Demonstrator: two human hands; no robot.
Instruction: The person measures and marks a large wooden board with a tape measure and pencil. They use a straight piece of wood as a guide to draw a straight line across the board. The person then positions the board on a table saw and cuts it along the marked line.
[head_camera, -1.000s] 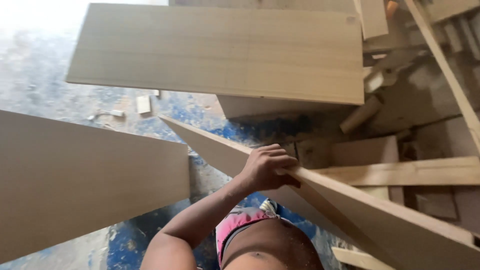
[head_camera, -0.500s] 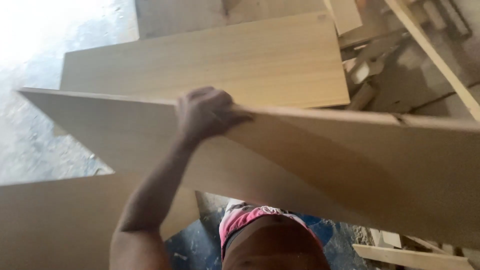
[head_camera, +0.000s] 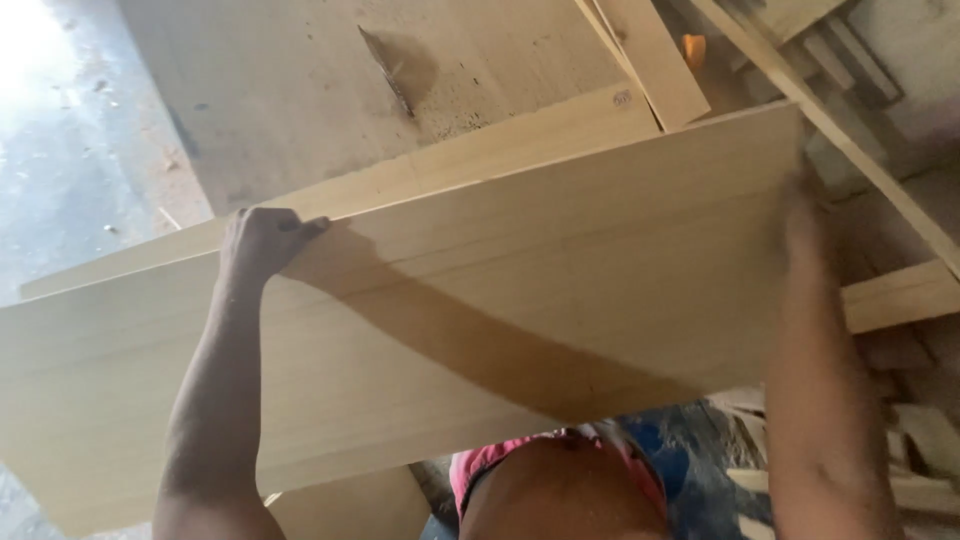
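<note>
Right across the middle of the view stretches a large, pale, rectangular wooden board (head_camera: 520, 330), held up off the floor between both hands and tilted so its long axis climbs from lower left to upper right. Behind it lies a second pale wooden panel (head_camera: 480, 150), resting flat and running along nearly the same slant, and beyond that a broad sheet of plywood with a dark gouge (head_camera: 330, 80). Thin wooden strips and offcuts (head_camera: 850, 130) crowd the right side.

The left hand (head_camera: 262, 240) sits on the board's upper long edge, well toward the left end — its fingers (head_camera: 300, 226) curl over that edge, pressed together and gripping the wood, with the forearm dropping straight down in front of the face of the board. The right hand (head_camera: 800, 205) is at the far, raised short end, near the upper right corner; it is blurred, so I cannot tell whether those fingers wrap the edge or only press flat against it.

So the board spans the whole gap between the two hands — left lower and nearer, right higher and farther out.
</note>
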